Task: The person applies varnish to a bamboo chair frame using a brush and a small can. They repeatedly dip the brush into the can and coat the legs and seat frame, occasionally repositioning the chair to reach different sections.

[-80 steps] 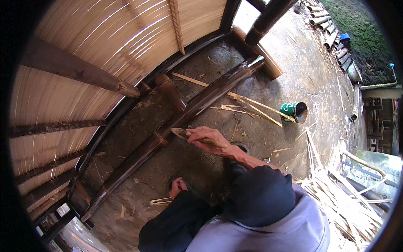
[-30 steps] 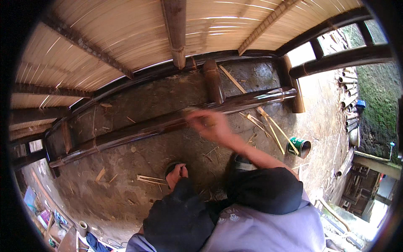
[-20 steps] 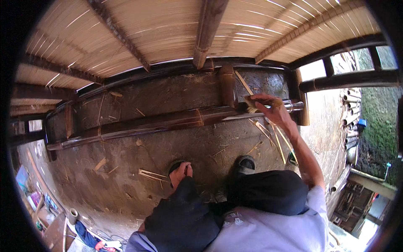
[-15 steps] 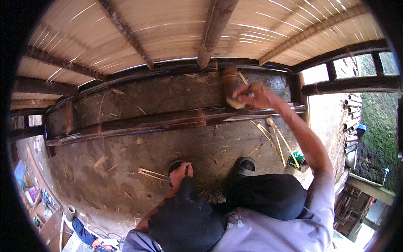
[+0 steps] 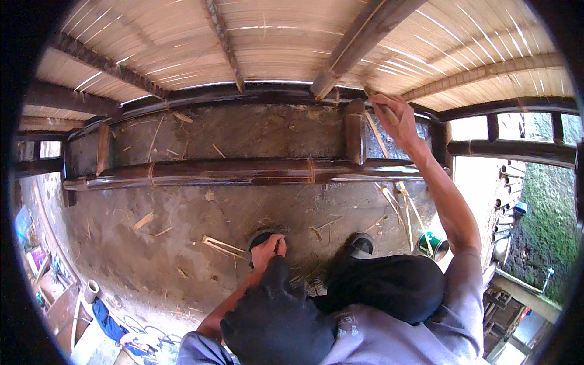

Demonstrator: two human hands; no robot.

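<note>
My right hand (image 5: 398, 121) is closed around the pale wooden handle of a brush (image 5: 389, 114). The brush's far end meets the dark back rail (image 5: 255, 92) of a bamboo frame, where detail is hard to make out. Just left of that hand, a short upright bamboo piece (image 5: 355, 137) joins the back rail to the glossy front bamboo pole (image 5: 237, 171). My left hand (image 5: 266, 250) is low over my left foot, beside my bent knee, its fingers curled with nothing visible in them.
A green can (image 5: 432, 244) stands right of my right foot, with split bamboo strips (image 5: 406, 207) near it. More thin strips (image 5: 222, 247) lie left of my left foot. A slatted bamboo panel (image 5: 280, 42) rises behind the frame. Cut bamboo tubes (image 5: 510, 182) are stacked far right.
My right hand has moved up and away with the brush, from the upright piece near the front pole to the back rail. My left hand stays by my knee. The view has shifted slightly.
</note>
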